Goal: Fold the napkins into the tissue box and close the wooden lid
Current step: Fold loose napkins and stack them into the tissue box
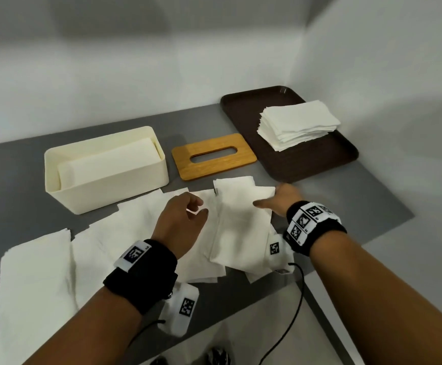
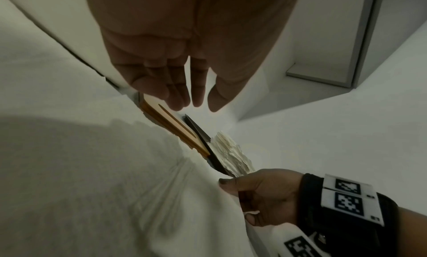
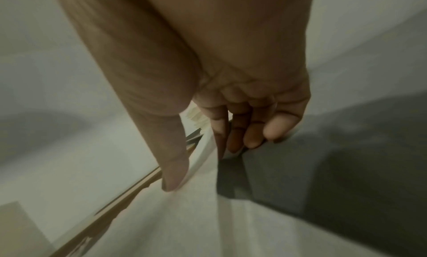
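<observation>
Several white napkins (image 1: 135, 222) lie overlapped on the grey table in front of the cream tissue box (image 1: 109, 191), which holds folded napkins (image 1: 109, 160). The wooden lid (image 1: 214, 155) with its slot lies flat to the right of the box. My right hand (image 1: 263, 202) pinches the right edge of a folded napkin (image 1: 241, 222). The right wrist view shows the thumb on top and the fingers (image 3: 251, 138) under that napkin (image 3: 184, 215). My left hand (image 1: 200, 209) hovers over the napkins with relaxed fingers (image 2: 175, 96) and holds nothing.
A dark brown tray (image 1: 307, 159) at the back right carries a stack of napkins (image 1: 297, 125). A thicker pile of napkins (image 1: 35, 280) lies at the near left. White walls close the back and right. A black cable (image 1: 297, 299) hangs past the table's front edge.
</observation>
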Motion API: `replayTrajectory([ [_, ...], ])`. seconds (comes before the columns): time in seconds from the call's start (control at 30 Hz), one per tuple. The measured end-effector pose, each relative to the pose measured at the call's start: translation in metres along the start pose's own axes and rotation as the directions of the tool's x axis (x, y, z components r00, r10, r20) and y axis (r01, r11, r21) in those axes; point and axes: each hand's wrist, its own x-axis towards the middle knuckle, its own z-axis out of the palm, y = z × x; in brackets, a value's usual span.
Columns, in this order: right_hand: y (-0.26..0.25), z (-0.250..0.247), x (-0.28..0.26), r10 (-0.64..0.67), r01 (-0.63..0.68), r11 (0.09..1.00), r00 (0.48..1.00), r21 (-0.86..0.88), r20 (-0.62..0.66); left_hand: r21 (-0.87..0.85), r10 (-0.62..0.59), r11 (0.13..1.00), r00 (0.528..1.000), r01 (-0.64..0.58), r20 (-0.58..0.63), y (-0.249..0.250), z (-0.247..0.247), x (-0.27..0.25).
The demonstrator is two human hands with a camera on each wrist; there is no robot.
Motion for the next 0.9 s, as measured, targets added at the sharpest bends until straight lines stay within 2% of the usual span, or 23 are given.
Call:
replayTrajectory([
  [0.13, 0.003, 0.003, -0.003, -0.09, 0.083, 0.966, 0.996, 0.243, 0.015, 0.003, -0.023, 1.0, 1.0, 0.023, -0.008, 0.001, 0.008, -0.002],
  [0.3, 0.007, -0.005, -0.016, -0.177, 0.185, 0.923, 0.983, 0.337, -0.054, -0.022, -0.077, 0.997, 0.997, 0.076, -0.012, 0.002, 0.018, -0.003],
  [0.43, 0.006, -0.023, -0.042, -0.324, 0.268, 0.778, 0.946, 0.569, -0.003, -0.141, -0.076, 0.987, 0.997, 0.079, 0.024, 0.011, 0.028, -0.006],
  [0.53, 0.004, -0.036, -0.06, -0.456, 0.315, 0.669, 0.889, 0.673, 0.037, -0.208, -0.013, 0.978, 0.997, 0.028, 0.074, 0.022, 0.031, -0.008],
  [0.63, -0.007, -0.044, -0.071, -0.498, 0.292, 0.572, 0.866, 0.767, 0.042, -0.295, 0.019, 0.956, 0.996, 0.007, 0.084, 0.032, 0.034, -0.008],
  [0.73, -0.015, -0.037, -0.079, -0.467, 0.231, 0.466, 0.884, 0.854, 0.015, -0.517, -0.015, 0.855, 0.998, 0.043, 0.058, 0.038, 0.04, -0.01],
  [0.8, -0.017, -0.026, -0.082, -0.37, 0.152, 0.462, 0.929, 0.874, 0.034, -0.614, -0.034, 0.786, 0.996, 0.074, 0.078, 0.039, 0.044, -0.012],
  [0.9, -0.018, -0.01, -0.09, -0.344, 0.073, 0.504, 0.931, 0.86, 0.123, -0.664, -0.021, 0.741, 0.992, 0.101, 0.128, 0.043, 0.045, -0.017],
])
